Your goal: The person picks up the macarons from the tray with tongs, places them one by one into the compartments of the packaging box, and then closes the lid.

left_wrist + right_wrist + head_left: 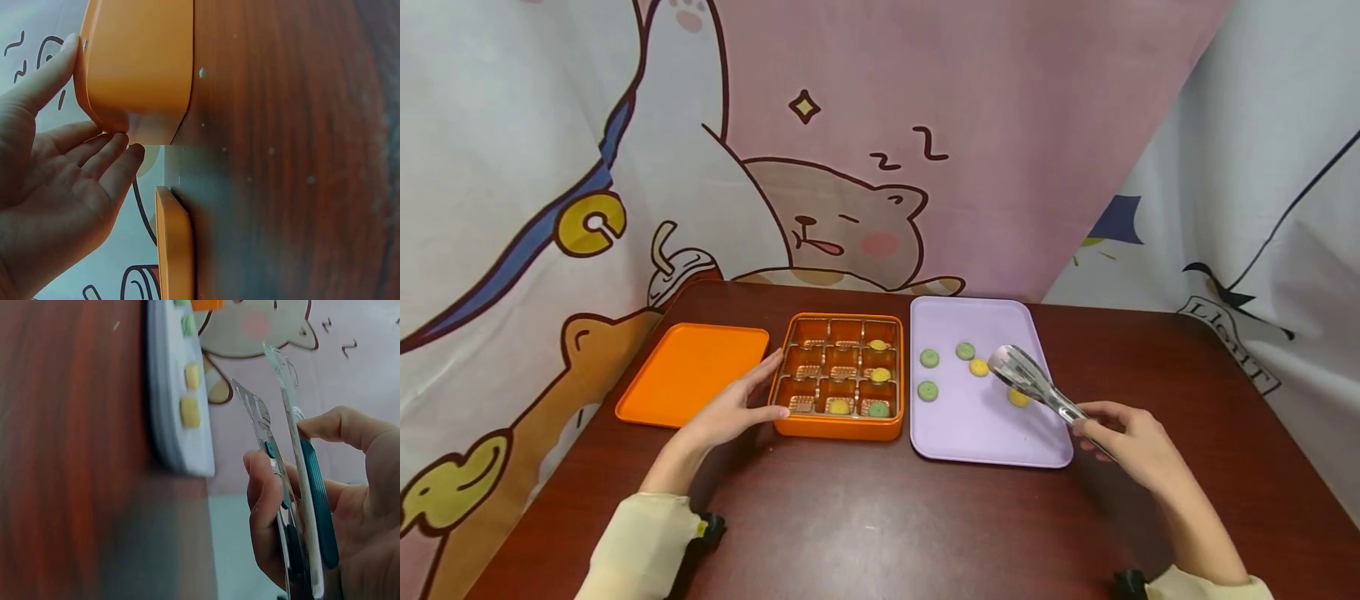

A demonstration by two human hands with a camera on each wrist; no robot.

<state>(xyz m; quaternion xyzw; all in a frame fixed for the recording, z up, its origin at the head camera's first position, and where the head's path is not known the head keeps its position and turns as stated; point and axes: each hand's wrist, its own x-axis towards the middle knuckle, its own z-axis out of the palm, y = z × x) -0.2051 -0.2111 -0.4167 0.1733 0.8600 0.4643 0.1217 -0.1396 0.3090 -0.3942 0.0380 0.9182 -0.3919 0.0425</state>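
The right hand (1131, 446) grips a pair of shiny metal tongs with teal handles (1033, 382), tips parted and empty above the lilac rectangular tray (985, 433). The left hand (730, 408), fingers straight, rests against the near-left corner of the orange nine-compartment box (842, 429), steadying it on the dark wooden worktop (880, 517). This looks like a pick-up step: the tongs must lower and close around the yellow round cookie (1018, 399) just beneath them. The orange lid (688, 375) lies left.
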